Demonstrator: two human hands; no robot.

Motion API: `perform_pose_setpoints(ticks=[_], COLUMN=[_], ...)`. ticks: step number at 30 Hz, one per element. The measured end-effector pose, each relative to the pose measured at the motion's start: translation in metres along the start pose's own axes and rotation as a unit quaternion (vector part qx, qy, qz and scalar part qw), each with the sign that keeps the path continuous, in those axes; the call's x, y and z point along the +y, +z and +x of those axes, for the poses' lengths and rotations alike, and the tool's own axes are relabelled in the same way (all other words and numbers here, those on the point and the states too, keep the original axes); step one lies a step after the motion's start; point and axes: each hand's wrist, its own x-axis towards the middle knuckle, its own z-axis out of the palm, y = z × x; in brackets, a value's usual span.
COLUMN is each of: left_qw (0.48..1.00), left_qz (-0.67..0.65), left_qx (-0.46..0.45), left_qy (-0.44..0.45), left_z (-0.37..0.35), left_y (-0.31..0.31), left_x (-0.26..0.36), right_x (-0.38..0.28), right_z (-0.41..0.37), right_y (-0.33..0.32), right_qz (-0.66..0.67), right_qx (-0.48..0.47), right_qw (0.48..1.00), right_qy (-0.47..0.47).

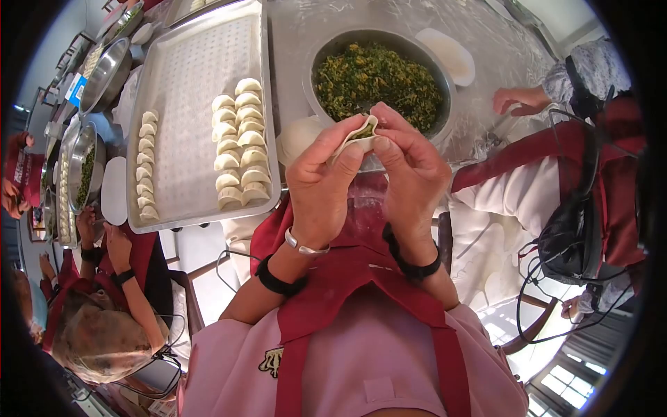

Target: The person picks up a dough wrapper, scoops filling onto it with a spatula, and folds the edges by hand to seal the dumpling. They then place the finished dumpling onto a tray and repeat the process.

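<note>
Between my two hands is a dumpling [361, 137], its pale wrapper folded up around green filling that still shows at the top. My left hand [321, 177] pinches the wrapper's left side between thumb and fingers. On the other side my right hand [411, 174] grips the edge with thumb and fingertips. Just beyond the hands stands a metal bowl [310, 89] of chopped green and yellow filling [379, 80]. A pale round item [297, 139] lies partly hidden behind my left hand.
To the left, a metal tray [184, 90] carries rows of shaped dumplings [240, 142]. A white oval plate [448, 57] sits behind the bowl. At right a co-worker's hand [521, 101] rests by the table edge. Another person [111, 299] works at lower left near a second filling bowl [86, 167].
</note>
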Motion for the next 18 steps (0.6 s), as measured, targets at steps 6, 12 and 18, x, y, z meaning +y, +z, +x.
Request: perform_pose_setpoints(ticks=[6, 12, 18], left_qw=[1.0, 0.999, 0.999], left_qz=[0.01, 0.02, 0.032], left_qx=[-0.009, -0.032, -0.013], left_qy=[0.003, -0.008, -0.012], left_z=[-0.003, -0.005, -0.008], left_y=[-0.004, -0.006, -0.005], left_x=[-0.002, -0.002, 0.002], right_x=[-0.003, -0.003, -0.003], right_z=[0.006, 0.006, 0.003], right_y=[-0.012, -0.012, -0.009], right_qz=[-0.071, 0.037, -0.007], right_qx=[-0.065, -0.092, -0.083], right_qw=[0.994, 0.995, 0.996], right_qy=[-0.051, 0.008, -0.033])
